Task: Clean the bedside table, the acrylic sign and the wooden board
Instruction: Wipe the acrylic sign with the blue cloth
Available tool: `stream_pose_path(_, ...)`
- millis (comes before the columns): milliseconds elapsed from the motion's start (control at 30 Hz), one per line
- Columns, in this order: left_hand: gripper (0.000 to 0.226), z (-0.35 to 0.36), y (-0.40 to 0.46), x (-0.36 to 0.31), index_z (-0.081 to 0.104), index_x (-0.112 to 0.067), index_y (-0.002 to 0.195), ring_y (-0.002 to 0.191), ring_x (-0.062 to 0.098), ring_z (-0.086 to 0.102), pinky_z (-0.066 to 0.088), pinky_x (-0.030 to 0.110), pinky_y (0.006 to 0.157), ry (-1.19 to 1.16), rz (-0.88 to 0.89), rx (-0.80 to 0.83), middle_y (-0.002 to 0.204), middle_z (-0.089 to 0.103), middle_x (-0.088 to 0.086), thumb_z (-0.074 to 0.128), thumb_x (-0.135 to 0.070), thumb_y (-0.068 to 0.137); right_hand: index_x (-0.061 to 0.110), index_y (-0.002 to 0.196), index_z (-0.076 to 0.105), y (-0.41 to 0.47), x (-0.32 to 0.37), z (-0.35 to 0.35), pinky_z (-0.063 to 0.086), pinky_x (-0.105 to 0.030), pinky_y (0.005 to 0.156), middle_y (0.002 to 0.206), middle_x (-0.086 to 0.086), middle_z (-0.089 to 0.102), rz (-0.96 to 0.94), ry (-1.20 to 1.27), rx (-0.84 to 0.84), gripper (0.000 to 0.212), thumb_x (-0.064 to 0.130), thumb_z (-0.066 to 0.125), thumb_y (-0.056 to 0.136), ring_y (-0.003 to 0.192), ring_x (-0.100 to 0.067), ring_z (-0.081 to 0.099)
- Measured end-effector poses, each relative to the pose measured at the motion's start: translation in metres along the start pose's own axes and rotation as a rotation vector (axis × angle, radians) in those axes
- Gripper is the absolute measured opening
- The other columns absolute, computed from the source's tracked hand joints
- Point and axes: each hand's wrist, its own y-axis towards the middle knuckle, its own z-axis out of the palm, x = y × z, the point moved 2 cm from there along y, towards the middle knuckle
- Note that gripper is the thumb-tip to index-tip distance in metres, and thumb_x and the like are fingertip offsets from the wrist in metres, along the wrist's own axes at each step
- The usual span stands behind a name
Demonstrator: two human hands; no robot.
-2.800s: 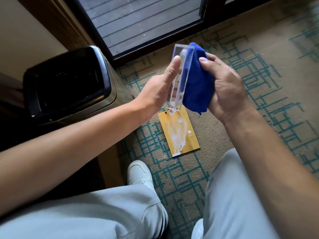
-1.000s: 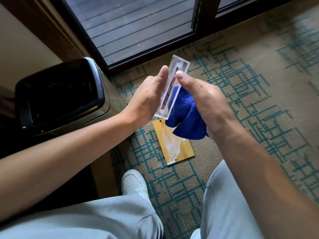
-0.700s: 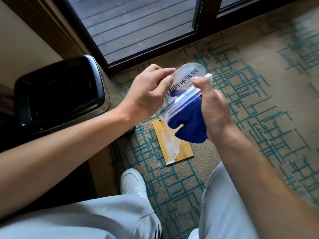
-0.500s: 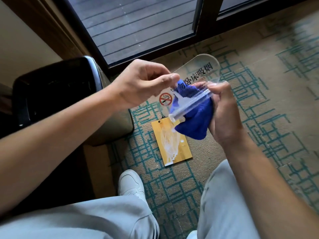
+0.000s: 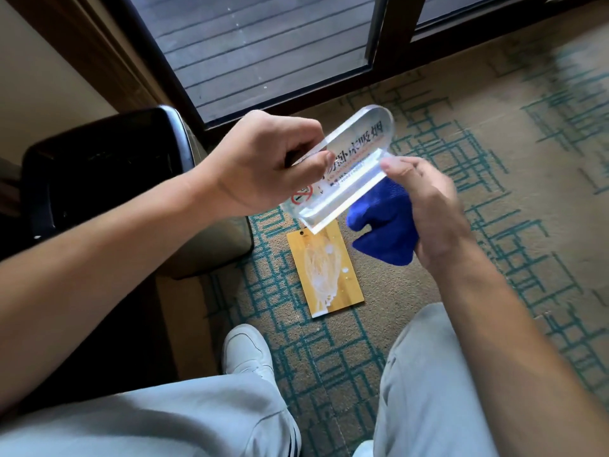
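Left hand (image 5: 260, 163) pinches the clear acrylic no-smoking sign (image 5: 346, 166), held tilted between both hands. Right hand (image 5: 428, 206) grips a blue cloth (image 5: 382, 225), thumb on the sign's base. Below them, the white-smeared wooden board (image 5: 324, 272) lies on the carpet (image 5: 494, 192).

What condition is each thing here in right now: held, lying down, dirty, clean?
acrylic sign: held up off the floor, between both hands
left hand: pinching the sign's edge
right hand: holding cloth, thumb on sign
blue cloth: bunched in the right hand
wooden board: flat on carpet, smeared white
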Motion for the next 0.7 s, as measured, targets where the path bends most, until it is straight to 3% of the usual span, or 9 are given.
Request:
stream_pose_path(67,0.038,0.000,0.000,0.002,0.046,-0.009,0.065,0.047,0.011,0.029,0.022,0.014,0.049,0.068,0.011,-0.016,0.051,0.030,-0.006,0.058,-0.028,0.096,0.009,0.107,0.061,-0.001,0.008,-0.008,0.052,-0.026,0.048,0.069,0.004,0.068,-0.077,-0.030,-0.103,0.018,0.011,0.066,0.090,0.054,-0.011,0.067)
stream_pose_path(100,0.038,0.000,0.000,0.003,0.046,-0.009,0.065,0.047,0.018,0.030,0.023,0.017,0.049,0.102,0.011,-0.026,0.051,0.029,-0.005,0.057,-0.030,0.096,0.008,0.106,0.061,-0.002,0.012,-0.011,0.049,-0.021,0.047,0.070,0.004,0.066,-0.119,-0.029,-0.140,0.019,0.004,0.066,0.088,0.052,-0.006,0.064)
stream_pose_path(233,0.037,0.000,0.001,0.004,0.042,-0.014,0.065,0.049,0.033,0.032,0.028,0.029,0.050,0.218,0.023,-0.062,0.048,0.033,0.000,0.052,-0.035,0.093,0.015,0.098,0.072,0.000,0.023,-0.010,0.049,-0.017,0.065,0.088,0.001,0.069,-0.384,-0.288,-0.264,0.015,0.011,0.069,0.083,0.068,0.003,0.063)
stream_pose_path(333,0.039,0.004,0.002,0.002,0.048,-0.009,0.067,0.049,0.038,0.044,0.043,0.038,0.050,0.255,0.018,-0.064,0.050,0.053,0.008,0.048,-0.039,0.093,0.020,0.104,0.076,0.002,0.022,0.007,0.046,-0.009,0.075,0.099,-0.003,0.066,-0.541,-0.560,-0.308,0.020,0.023,0.068,0.085,0.079,-0.004,0.064)
stream_pose_path(400,0.038,0.005,0.002,0.002,0.051,-0.010,0.068,0.048,0.037,0.041,0.042,0.037,0.050,0.261,0.017,-0.095,0.049,0.048,0.006,0.048,-0.038,0.093,0.019,0.107,0.076,0.003,0.019,0.018,0.044,-0.011,0.075,0.098,-0.004,0.061,-0.591,-0.700,-0.311,0.024,0.028,0.067,0.086,0.080,-0.013,0.060)
stream_pose_path(500,0.039,0.003,0.002,0.006,0.056,-0.007,0.070,0.050,0.036,0.039,0.035,0.032,0.052,0.230,-0.015,-0.119,0.051,0.045,0.004,0.051,-0.037,0.094,0.020,0.107,0.074,-0.001,0.015,0.028,0.046,-0.027,0.070,0.094,-0.004,0.054,-0.614,-0.911,-0.277,0.028,0.033,0.065,0.084,0.074,-0.020,0.056)
stream_pose_path(600,0.036,0.004,0.001,0.011,0.062,-0.007,0.073,0.050,0.030,0.043,0.031,0.028,0.054,0.169,-0.041,-0.101,0.053,0.051,0.003,0.054,-0.034,0.095,0.020,0.104,0.073,-0.005,0.015,0.029,0.045,-0.031,0.065,0.090,-0.004,0.050,-0.654,-1.064,-0.210,0.025,0.033,0.064,0.084,0.069,-0.022,0.052)
stream_pose_path(700,0.034,0.010,0.000,0.012,0.058,-0.008,0.070,0.051,0.023,0.037,0.029,0.028,0.053,0.125,-0.059,-0.076,0.052,0.041,-0.006,0.057,-0.030,0.095,0.022,0.103,0.073,-0.009,0.014,0.027,0.044,-0.031,0.063,0.088,-0.003,0.049,-0.646,-1.116,-0.115,0.023,0.032,0.065,0.084,0.068,-0.022,0.050)
